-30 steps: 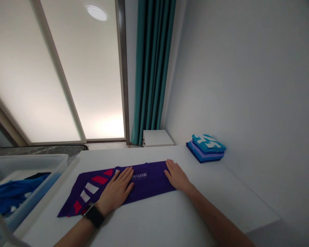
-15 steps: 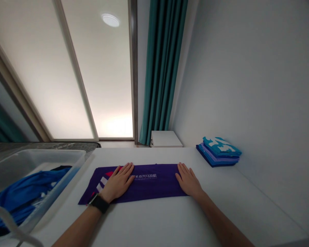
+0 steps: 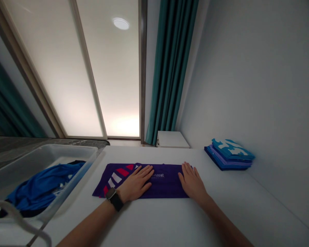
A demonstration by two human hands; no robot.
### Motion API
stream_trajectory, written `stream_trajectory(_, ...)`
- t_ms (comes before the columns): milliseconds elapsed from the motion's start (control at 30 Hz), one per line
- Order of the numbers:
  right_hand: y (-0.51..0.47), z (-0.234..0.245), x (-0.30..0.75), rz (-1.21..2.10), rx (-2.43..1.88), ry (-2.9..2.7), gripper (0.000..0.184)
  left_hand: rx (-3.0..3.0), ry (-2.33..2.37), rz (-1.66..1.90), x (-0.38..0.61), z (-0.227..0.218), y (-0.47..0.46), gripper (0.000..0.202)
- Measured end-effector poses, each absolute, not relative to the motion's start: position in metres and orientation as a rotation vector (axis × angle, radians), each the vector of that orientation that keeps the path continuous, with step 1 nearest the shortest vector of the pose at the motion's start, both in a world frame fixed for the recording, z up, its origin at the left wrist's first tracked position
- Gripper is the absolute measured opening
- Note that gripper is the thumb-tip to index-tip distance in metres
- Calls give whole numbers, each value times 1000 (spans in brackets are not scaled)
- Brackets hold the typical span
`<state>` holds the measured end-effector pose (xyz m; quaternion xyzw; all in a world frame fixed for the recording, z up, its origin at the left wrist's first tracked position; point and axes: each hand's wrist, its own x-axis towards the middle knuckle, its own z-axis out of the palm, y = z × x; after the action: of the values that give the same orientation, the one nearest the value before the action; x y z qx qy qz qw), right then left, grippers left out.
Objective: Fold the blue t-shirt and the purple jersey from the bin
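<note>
Your left grip [image 3: 135, 183] and right grip [image 3: 193, 182] both lie fully open, fingers spread, pressing down and grasping nothing. Under them, the folded purple shirt [image 3: 167, 181] forms a long narrow band near the far edge of the white tabletop [image 3: 154, 223], its red-and-white striped end out past your left grip. You are smoothing this fold flat; the band looks even, so the next move calls for a fold across its length. A stack of folded blue shirts [image 3: 229, 155] sits at the far right corner, and a plastic bin [image 3: 67, 154] holding blue cloth [image 3: 43, 185] lines the left edge.
</note>
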<state>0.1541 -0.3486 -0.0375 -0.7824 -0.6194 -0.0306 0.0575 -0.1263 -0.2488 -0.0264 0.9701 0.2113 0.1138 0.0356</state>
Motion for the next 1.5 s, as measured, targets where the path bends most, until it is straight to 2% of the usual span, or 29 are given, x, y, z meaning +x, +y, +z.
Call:
stream_trajectory(267,-335,-45,100,50,-2294,-1949,71,2943,730,344,-121,-39,-249,56)
stream_trajectory(533,-325,-46,128,40,-2215,-2055,72,2927,488,245,-161,-17,-229,52)
stream_trajectory(900,-299,-35,159,126,-2006,-2315,72,2912,748,260,-183,-32,-254,56)
stream_trajectory(1233,-275,-56,122,104,-2471,-1706,77,2894,96,41,-176,21,-234,66)
stream_trajectory(1500,-250,-53,124,58,-2300,-1974,73,2870,423,73,-177,-1,-273,64)
